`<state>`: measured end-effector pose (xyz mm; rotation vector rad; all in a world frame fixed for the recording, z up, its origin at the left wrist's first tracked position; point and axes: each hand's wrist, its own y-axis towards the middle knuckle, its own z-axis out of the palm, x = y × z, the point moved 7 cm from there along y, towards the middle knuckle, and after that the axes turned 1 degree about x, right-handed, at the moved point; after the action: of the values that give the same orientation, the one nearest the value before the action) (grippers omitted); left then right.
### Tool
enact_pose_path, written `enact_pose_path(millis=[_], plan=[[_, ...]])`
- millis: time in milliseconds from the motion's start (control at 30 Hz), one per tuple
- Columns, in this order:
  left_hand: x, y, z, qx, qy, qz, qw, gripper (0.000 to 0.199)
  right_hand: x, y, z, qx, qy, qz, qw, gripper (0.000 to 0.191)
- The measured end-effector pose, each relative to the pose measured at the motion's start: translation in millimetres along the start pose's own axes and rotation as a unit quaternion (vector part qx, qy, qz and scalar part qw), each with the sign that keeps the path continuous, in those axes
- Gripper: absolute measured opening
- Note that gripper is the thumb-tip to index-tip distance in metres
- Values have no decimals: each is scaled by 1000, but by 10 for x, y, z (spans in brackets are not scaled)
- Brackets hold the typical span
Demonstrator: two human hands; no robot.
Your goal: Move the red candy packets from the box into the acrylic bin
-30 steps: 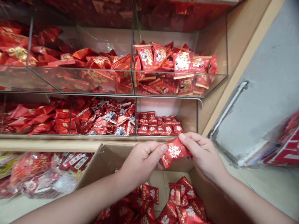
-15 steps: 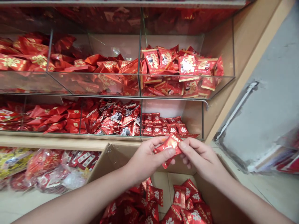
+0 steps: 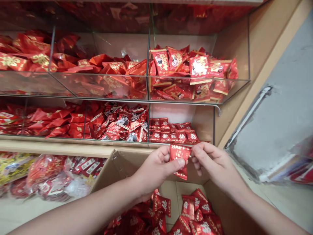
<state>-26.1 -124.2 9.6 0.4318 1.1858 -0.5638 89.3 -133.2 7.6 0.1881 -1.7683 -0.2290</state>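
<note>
Head view: my left hand grips one red packet, thumb pressed across its front, other fingers behind. The packet is upright, word "HAPPY" at the top, and sits above the far part of the cardboard carton, in front of the lower right compartment of the shelving. My right hand is at the packet's right edge, thumb and forefinger brought close together. Whether these fingers pinch the edge or stand just beside it, I cannot tell.

Status, done portion: small red packets with like print stand in ordered rows inside the lower right compartment, several side by side, most with the white emblem facing me. I judge this arrangement well begun but partial, since the taller rows stop short of the compartment's right side wall. The foot of the right end is partly covered by my right hand.

Status, outstanding portion: the packet in my left hand is outside the compartment, so I count this unit as not placed. Loose packets lie in two untidy heaps in the carton, a strip of bare carton bottom between them. My left forearm and the lower frame edge hide part of the supply; I cannot give a count. By my estimate, more packets are loose in the carton than are visible in rows.
</note>
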Motion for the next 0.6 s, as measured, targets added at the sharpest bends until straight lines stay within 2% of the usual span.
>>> enact_pose_path(millis=[100,167,233,333,433,600], plan=[[-22,-33,-38,-29,-59,25,998,19,-40,-30,159,59,51,36,996,29],[-38,-46,-72,-49,-52,31,997,22,-38,-55,232,91,58,48,993,28],[-70,-48,-119,-72,-14,37,997,26,-21,-72,234,97,42,43,993,24],[-145,-22,-157,-70,91,53,992,26,42,-85,141,71,-33,-5,997,17],[-185,5,-142,-29,178,58,982,19,122,-107,74,56,-101,-70,991,15],[-244,-10,-148,-21,219,79,972,16,230,-136,67,55,-157,-130,978,13]])
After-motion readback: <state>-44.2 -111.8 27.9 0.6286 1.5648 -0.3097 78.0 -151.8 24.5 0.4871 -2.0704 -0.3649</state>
